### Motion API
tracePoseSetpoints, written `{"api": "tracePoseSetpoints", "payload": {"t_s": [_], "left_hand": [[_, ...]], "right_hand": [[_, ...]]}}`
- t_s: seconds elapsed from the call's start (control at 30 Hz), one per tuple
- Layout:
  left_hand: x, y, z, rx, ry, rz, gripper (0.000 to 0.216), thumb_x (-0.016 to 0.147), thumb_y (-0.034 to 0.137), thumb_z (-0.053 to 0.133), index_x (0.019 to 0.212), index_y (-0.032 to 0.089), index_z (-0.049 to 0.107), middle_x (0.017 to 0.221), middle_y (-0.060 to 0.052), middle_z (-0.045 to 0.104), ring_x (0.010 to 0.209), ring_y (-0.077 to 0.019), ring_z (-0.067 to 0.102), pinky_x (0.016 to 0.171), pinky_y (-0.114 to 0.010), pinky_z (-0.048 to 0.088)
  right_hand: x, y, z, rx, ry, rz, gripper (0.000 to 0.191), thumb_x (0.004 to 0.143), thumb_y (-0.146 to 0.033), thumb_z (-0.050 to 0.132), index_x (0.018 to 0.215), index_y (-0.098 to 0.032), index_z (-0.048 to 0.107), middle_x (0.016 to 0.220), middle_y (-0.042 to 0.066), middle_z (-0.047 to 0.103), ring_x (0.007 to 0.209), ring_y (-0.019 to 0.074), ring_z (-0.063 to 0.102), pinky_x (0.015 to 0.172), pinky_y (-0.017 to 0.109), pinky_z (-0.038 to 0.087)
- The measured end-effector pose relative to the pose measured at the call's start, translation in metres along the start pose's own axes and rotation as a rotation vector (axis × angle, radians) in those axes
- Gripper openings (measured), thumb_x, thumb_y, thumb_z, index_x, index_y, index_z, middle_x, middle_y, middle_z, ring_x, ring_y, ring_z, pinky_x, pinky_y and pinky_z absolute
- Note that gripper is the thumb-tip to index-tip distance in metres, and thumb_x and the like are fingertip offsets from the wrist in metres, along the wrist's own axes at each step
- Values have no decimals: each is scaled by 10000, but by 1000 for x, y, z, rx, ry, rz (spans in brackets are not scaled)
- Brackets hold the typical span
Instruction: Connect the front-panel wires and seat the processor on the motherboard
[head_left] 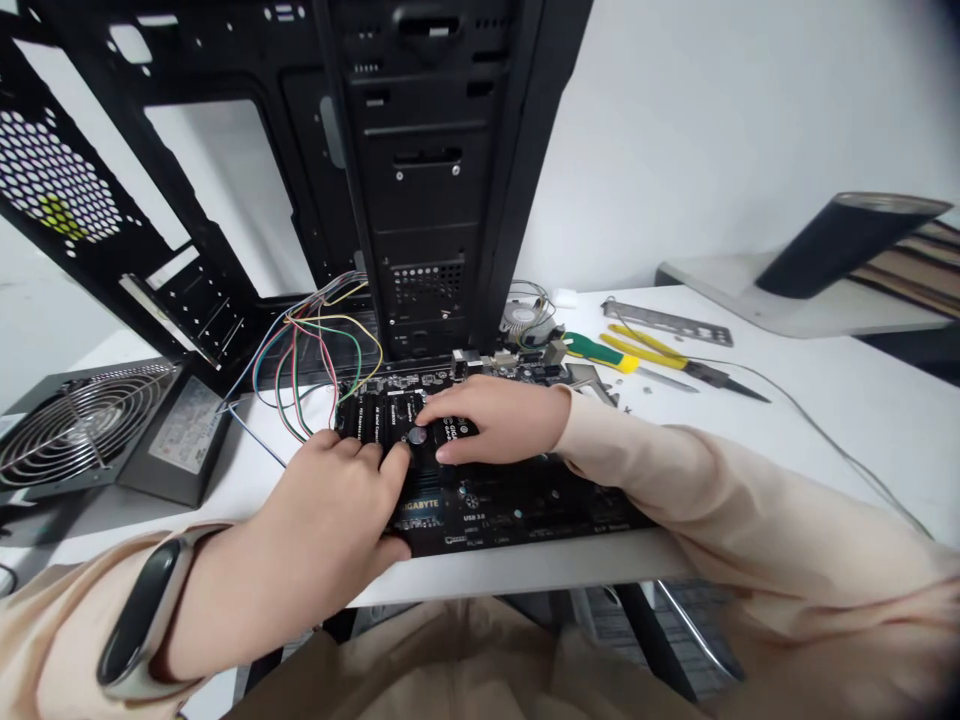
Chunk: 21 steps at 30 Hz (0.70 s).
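A black Gigabyte motherboard (517,520) lies flat on the white table in front of me. On it, among the slots, sits a round silver coin cell battery (418,435). My left hand (322,510) reaches over the board's left end, its thumb by the front edge and its other fingers bent over the slots. The left index fingertip is at the battery's lower left rim. From the right comes my right hand (502,420), with its index fingertip at the battery's upper rim and its thumb apart, just right of the battery. Its other fingers are mostly hidden.
Behind the board stands an open black computer case (427,220). Coloured wires (300,325) run to a power supply (180,430) at left. On the right lie a green-handled screwdriver (600,350), yellow-handled pliers (660,350), a metal I/O plate (667,322) and a small fan (521,315).
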<state>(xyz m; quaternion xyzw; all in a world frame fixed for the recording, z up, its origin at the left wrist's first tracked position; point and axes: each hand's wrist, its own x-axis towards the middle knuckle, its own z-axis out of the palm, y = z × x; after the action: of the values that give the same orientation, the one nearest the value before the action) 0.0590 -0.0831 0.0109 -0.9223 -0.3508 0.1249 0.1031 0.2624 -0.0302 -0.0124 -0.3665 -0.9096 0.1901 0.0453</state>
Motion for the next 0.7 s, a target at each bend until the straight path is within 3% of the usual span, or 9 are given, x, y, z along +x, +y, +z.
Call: {"api": "tracePoseSetpoints", "payload": {"t_s": [0.13,0.37,0.53,0.7], "left_hand": [[1,0,0,31,-80,2,481,699,342,774,1076,106,591,904,-123,714,825,-287,680,734,-397,511],[1,3,8,81,37,19,575,647,326,825,1126,102,600,882,-114,716,800,-274,680,715,-371,497],[-1,6,4,96,-10,37,542,665,319,814,1128,108,630,838,-110,718,774,-273,683,709,-373,512],[-3,7,10,112,22,72,695,584,397,857,1174,112,627,848,-117,716,784,-278,681,741,-387,519]], "right_hand": [[1,3,2,-17,44,-7,327,806,-251,670,1115,-144,663,1120,83,691,1036,220,648,944,332,461],[1,2,6,-83,36,-19,350,774,-279,692,1098,-148,669,1144,106,678,1110,254,613,964,375,445],[1,0,6,-131,32,-12,350,774,-307,689,1092,-162,674,1149,106,679,1098,269,619,963,413,443],[1,1,5,-146,49,-33,348,776,-330,690,1083,-166,679,1136,109,684,1068,262,632,936,406,456]]}}
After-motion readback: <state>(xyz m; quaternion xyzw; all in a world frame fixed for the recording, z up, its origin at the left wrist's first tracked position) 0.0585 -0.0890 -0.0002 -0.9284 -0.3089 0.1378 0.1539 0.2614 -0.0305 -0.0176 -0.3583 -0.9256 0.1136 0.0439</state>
